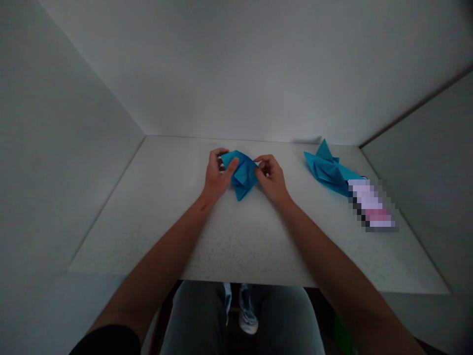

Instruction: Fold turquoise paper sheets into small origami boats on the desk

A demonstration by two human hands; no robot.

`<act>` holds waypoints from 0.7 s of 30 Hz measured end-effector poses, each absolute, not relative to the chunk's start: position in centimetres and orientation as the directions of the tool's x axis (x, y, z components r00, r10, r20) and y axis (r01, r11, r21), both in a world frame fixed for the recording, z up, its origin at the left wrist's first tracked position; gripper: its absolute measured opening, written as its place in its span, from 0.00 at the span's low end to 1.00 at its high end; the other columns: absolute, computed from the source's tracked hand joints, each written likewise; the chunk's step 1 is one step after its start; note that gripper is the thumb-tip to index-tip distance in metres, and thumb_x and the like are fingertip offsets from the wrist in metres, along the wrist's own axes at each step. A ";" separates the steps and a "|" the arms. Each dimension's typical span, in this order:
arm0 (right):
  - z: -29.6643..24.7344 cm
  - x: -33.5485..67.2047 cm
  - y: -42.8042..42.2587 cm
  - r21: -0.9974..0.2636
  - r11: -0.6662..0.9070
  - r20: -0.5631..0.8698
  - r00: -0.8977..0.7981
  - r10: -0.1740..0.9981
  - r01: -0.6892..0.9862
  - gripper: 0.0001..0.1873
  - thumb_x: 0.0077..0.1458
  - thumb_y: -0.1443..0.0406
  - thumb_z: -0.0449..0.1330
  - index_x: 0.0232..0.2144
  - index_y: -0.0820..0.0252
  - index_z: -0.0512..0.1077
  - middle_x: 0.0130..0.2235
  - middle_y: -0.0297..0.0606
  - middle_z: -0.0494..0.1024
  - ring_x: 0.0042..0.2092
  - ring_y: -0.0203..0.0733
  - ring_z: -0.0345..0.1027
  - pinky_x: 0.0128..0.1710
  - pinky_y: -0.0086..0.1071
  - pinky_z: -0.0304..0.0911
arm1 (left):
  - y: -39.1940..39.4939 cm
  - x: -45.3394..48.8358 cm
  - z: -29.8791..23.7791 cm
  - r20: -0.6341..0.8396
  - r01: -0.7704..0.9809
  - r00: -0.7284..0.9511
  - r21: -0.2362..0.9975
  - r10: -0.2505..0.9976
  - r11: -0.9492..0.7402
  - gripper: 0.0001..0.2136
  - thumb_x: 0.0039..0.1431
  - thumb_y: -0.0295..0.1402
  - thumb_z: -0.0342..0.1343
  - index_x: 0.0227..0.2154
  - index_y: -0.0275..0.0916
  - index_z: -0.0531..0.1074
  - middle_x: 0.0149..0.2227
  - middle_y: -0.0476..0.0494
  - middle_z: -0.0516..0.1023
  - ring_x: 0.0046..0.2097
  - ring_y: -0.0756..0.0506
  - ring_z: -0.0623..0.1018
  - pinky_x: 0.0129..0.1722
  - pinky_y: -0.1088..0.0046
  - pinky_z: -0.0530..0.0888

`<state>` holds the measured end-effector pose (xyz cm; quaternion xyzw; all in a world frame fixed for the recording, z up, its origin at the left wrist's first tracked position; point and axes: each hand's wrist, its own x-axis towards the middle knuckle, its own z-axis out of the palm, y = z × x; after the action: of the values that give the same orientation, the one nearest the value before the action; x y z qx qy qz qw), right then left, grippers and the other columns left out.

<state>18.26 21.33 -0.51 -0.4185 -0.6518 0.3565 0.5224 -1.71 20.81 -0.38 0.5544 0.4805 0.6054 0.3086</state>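
Observation:
Between my two hands is a blue piece of folded paper, creased into several flaps with a point toward me. My left hand grips its left side, thumb lying across the front and fingers behind. At the right corner, my right hand pinches the paper between thumb and forefinger, the other fingers curled. Parts of the paper behind the left fingers are hidden.
On the right of the white tabletop sits a second blue folded-paper piece, an upright point at its middle. A blurred-out phone-like rectangle leans against or overlaps its right end. Walls enclose the back and both sides.

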 end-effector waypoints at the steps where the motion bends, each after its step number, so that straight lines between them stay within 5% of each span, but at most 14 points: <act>1: -0.5 18.2 21.3 -0.899 0.402 0.396 -0.067 0.916 0.172 0.11 0.61 0.61 0.63 0.46 0.50 0.72 0.29 0.27 0.63 0.28 0.38 0.57 0.29 0.34 0.56 | 20.6 -1.5 -0.5 0.363 0.193 -0.152 0.923 0.919 -0.333 0.25 0.61 0.51 0.69 0.53 0.45 0.69 0.46 0.43 0.80 0.44 0.45 0.81 0.39 0.70 0.77; 8: -0.1 18.3 20.9 -0.867 0.460 0.480 0.075 0.874 0.191 0.10 0.65 0.61 0.61 0.48 0.48 0.69 0.32 0.30 0.63 0.31 0.40 0.59 0.30 0.36 0.58 | 20.7 -1.3 -1.2 0.308 0.381 -0.073 0.888 0.949 -0.259 0.10 0.62 0.36 0.66 0.44 0.41 0.75 0.42 0.42 0.83 0.36 0.46 0.80 0.33 0.70 0.74; 14: -0.9 18.6 21.7 -0.858 0.473 0.497 0.094 0.863 0.199 0.12 0.67 0.56 0.62 0.51 0.47 0.68 0.34 0.30 0.65 0.33 0.41 0.63 0.33 0.35 0.62 | 20.9 -1.8 -1.1 0.257 0.302 0.000 0.921 0.966 -0.245 0.10 0.69 0.40 0.57 0.35 0.42 0.75 0.31 0.48 0.82 0.33 0.47 0.81 0.36 0.70 0.77; 21: -1.6 18.6 22.4 -0.909 0.344 0.315 -0.153 0.937 0.234 0.23 0.64 0.48 0.65 0.55 0.49 0.73 0.50 0.41 0.82 0.46 0.48 0.74 0.45 0.42 0.72 | 20.6 -1.7 -0.4 0.255 0.240 -0.120 0.945 0.959 -0.222 0.17 0.70 0.51 0.56 0.39 0.42 0.76 0.31 0.49 0.80 0.31 0.48 0.77 0.34 0.71 0.74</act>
<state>18.59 22.44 -1.61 -0.4401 -0.6652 0.3664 0.4791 -1.65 20.62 -0.42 0.5713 0.5249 0.5333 0.3372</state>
